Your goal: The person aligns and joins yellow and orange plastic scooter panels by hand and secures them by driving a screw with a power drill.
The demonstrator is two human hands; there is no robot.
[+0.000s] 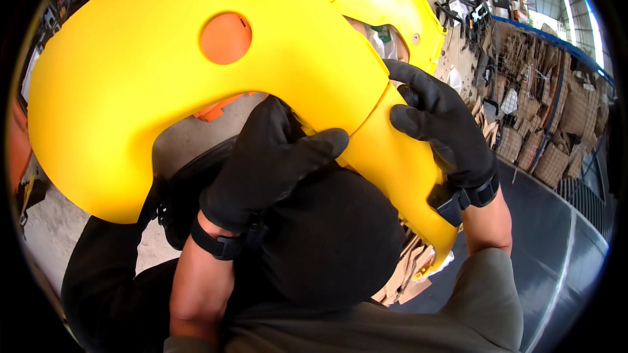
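A large curved yellow plastic panel [124, 85] with a round hole spans the upper left; something orange shows through the hole. At its right end it meets a narrower yellow piece [399, 150] along a thin seam. My gloved left hand [268, 157] grips the panel's inner edge near the seam, its thumb lying at the joint and the other fingers partly hidden. With thumb on the face and fingers at the outer edge, my gloved right hand [445, 124] grips the narrower piece just past the seam. A black rounded shape [327, 235] sits below both hands.
Behind stands another yellow panel [405, 0] with a cutout. Wire cages [530, 104] packed with cardboard are on the right, above a dark smooth surface [549, 255]. Cardboard scraps [402, 274] lie under the narrow piece's lower end. Concrete floor [59, 235] shows at left.
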